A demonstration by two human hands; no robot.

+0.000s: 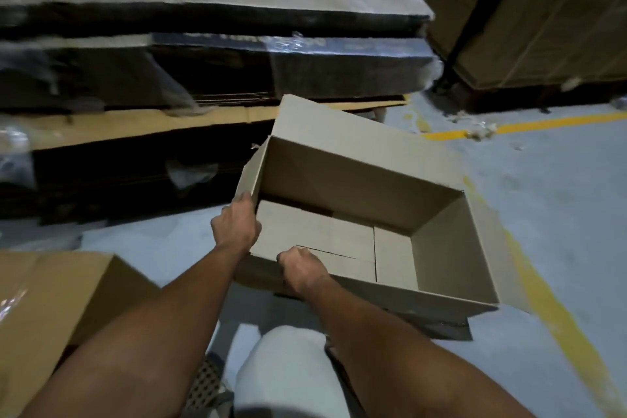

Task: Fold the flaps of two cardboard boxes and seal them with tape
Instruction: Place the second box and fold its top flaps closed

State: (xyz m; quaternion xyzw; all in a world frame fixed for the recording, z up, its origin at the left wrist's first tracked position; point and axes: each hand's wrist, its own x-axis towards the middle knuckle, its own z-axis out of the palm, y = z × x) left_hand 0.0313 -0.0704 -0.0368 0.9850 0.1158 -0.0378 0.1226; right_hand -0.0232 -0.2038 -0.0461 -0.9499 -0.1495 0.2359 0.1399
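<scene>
While both bare arms reach forward from six o'clock, an open cardboard box (366,214) sits at the centre of the view, tilted so that its mouth faces the camera and its inside shows. The left hand (235,226) grips the box's left short flap at about nine o'clock of the opening, its fingers curled over the flap's edge. The right hand (302,270) grips the near long wall at about seven o'clock of the opening, knuckles up and fingers wrapped over the rim. So each grip is clamped on the box itself. Inside, the bottom flaps lie folded flat, with seams showing between them. A long flap at twelve o'clock of the box stands up and leans away, and the near long flap hangs down outside the wall.

At eight o'clock of the view lies a second cardboard box (57,309), its top closed and a shiny strip of clear tape running over it near the left edge. Stacks of flattened cardboard (203,54), partly bound in plastic wrap, fill the upper left from nine to twelve o'clock. Large brown cartons (543,10) stand at one o'clock. The grey floor (559,214) carries a yellow painted line (543,122) at two o'clock. A pale trouser knee (288,373) shows at six o'clock.
</scene>
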